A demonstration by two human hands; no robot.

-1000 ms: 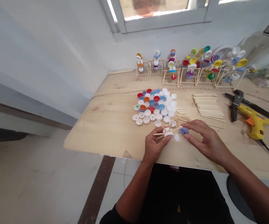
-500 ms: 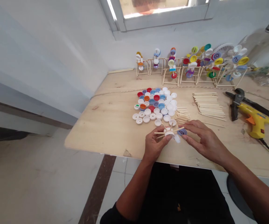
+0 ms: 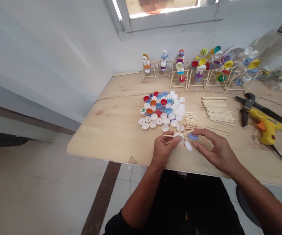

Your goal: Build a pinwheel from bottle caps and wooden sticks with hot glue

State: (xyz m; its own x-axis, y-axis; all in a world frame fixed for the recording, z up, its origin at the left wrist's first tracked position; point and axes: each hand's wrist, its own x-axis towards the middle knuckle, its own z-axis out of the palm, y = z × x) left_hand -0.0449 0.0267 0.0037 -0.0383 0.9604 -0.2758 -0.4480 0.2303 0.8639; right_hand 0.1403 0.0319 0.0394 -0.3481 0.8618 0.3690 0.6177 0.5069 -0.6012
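Currently the left hand (image 3: pixel 164 148) pinches a white cap hub (image 3: pixel 179 137) bristling with wooden spokes, right hand (image 3: pixel 216 150) gripping a blue cap (image 3: pixel 193 136).

Two bare hands, lower centre: left hand (image 3: pixel 164 148), right hand (image 3: pixel 216 150). One white plastic hub cap (image 3: pixel 179 136) with roughly six thin wooden spokes. On the spoke ends, one blue plastic cap (image 3: pixel 193 136) and one white plastic cap (image 3: pixel 188 145). Loose plastic bottle caps (image 3: pixel 162 109), mid-frame: roughly three dozen, too crowded for an exact count. Two wooden stick piles: short stick pile (image 3: pixel 191 121), long stick pile (image 3: pixel 216 109). About six finished cap-and-stick stands (image 3: pixel 180 70) across the upper frame; the right ones overlap. One yellow glue gun (image 3: pixel 265 125), one pair of black pliers (image 3: pixel 247 107).
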